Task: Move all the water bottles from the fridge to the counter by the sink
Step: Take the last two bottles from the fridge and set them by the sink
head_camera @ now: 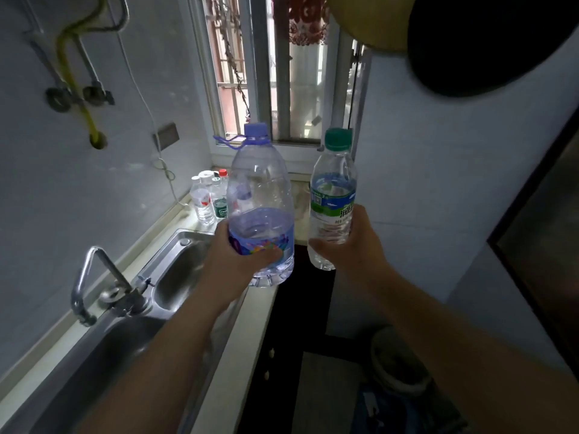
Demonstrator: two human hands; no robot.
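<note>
We see the left hand (233, 261) wrapped around the lower part of a large bottle (260, 202) with a purple cap, fingers curled across its colourful label; the bottle stands upright, partly filled, its base just above the front edge of the surface (250, 311). The right hand (351, 249) grips a smaller bottle (332, 189) with a green cap and a green-and-blue label, fingers closed around its lower half, held upright in the air just right of the large one. Beyond the left hand, a cluster of small bottles (210, 195) stands on the surface in the corner under the window (275, 73). Left of and below the left hand lie the steel sink (178, 277) and its tap (103, 286).
</note>
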